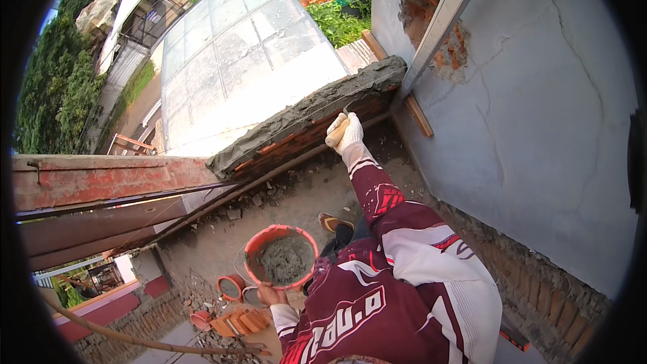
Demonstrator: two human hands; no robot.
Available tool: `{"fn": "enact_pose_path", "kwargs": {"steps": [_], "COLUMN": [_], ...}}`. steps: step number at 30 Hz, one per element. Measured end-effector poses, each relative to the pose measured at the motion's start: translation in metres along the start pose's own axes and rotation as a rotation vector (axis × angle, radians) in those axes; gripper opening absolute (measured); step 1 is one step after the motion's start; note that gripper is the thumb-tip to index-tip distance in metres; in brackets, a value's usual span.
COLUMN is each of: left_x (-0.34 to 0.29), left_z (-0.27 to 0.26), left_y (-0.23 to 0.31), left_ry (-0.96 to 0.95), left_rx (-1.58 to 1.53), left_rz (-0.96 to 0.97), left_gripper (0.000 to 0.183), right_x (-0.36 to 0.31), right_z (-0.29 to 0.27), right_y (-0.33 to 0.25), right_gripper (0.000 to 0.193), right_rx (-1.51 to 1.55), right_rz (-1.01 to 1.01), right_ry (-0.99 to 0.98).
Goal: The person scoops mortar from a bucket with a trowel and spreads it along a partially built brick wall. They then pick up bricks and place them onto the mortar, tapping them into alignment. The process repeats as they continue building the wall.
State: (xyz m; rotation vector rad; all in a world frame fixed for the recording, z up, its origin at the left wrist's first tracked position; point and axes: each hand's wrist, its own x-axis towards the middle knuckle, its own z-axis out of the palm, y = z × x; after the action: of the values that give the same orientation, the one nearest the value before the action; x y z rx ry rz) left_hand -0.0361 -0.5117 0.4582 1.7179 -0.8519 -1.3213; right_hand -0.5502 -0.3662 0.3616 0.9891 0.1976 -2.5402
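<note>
In a white glove, my right hand point(346, 133) is closed round the wooden handle of a trowel point(335, 137). Its metal neck points toward the low brick wall point(303, 136), and the blade is mostly hidden. Wet grey mortar point(296, 118) covers the top of that wall, with a thin string line stretched along it. Down at the lower middle, my left hand point(271, 294) grips the near rim of an orange bucket point(253, 246). Grey mortar point(286, 258) fills much of the bucket.
A cracked grey wall point(539, 108) rises on the right, with a metal straightedge point(445, 20) leaning before it. Loose bricks point(240, 322) and a small orange pail point(231, 287) lie near the bucket. Beyond the low wall is a translucent roof point(229, 47). A red beam point(114, 178) runs left.
</note>
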Motion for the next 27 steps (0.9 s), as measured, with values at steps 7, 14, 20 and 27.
{"fn": "enact_pose_path", "kwargs": {"steps": [7, 14, 20, 27], "left_x": [-0.011, -0.024, 0.033, -0.012], "left_z": [0.017, 0.049, 0.056, 0.139], "left_y": [0.013, 0.023, 0.002, 0.002], "left_ry": [0.053, 0.058, -0.067, -0.275], "left_rx": [0.117, 0.416, 0.698, 0.423], "left_rz": [0.024, 0.068, 0.277, 0.457], "left_gripper": [0.014, 0.023, 0.021, 0.011], "right_x": [-0.042, 0.003, -0.095, -0.206], "right_z": [-0.032, -0.025, -0.041, -0.032], "right_y": [0.018, -0.035, 0.023, 0.007], "right_gripper": [0.038, 0.036, 0.034, 0.037], "right_rx": [-0.091, -0.156, -0.515, -2.527], "right_rz": [0.209, -0.075, 0.366, 0.201], "right_ry": [0.010, 0.083, 0.074, -0.895]}}
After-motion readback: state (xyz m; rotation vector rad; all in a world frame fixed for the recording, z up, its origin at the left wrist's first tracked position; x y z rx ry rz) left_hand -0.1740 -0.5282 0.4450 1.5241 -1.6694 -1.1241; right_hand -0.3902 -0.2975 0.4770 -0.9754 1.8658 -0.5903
